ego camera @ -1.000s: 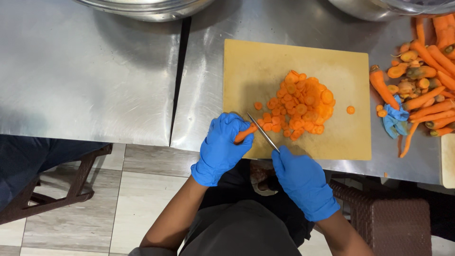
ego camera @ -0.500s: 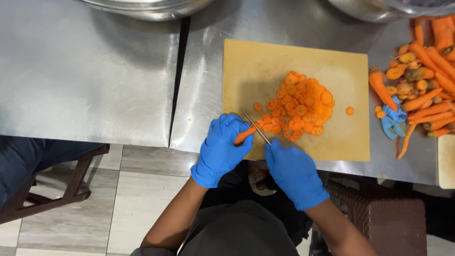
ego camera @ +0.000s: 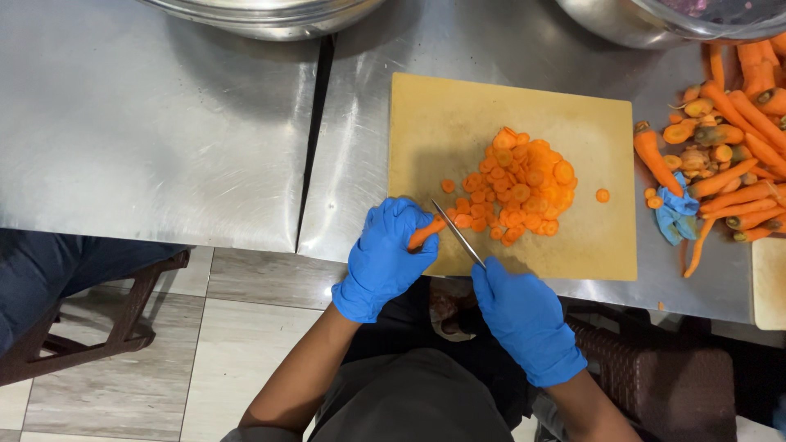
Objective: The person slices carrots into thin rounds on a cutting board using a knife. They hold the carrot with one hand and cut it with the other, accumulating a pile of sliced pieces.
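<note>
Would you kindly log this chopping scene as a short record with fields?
Left hand: blue-gloved, holding an orange carrot piece at the board's near-left corner
Right hand: blue-gloved, gripping a thin steel knife, blade against the carrot piece
Board: tan rectangular cutting board on a steel counter
Pile: orange carrot slices
Right side: whole carrots and trimmings

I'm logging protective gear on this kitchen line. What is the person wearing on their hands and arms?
Both the left hand and the right hand wear bright blue disposable gloves, thin and slightly wrinkled, ending at the wrists. No markings show on them. Above the cuffs the forearms are bare: no sleeves, watch or bands visible.
</note>
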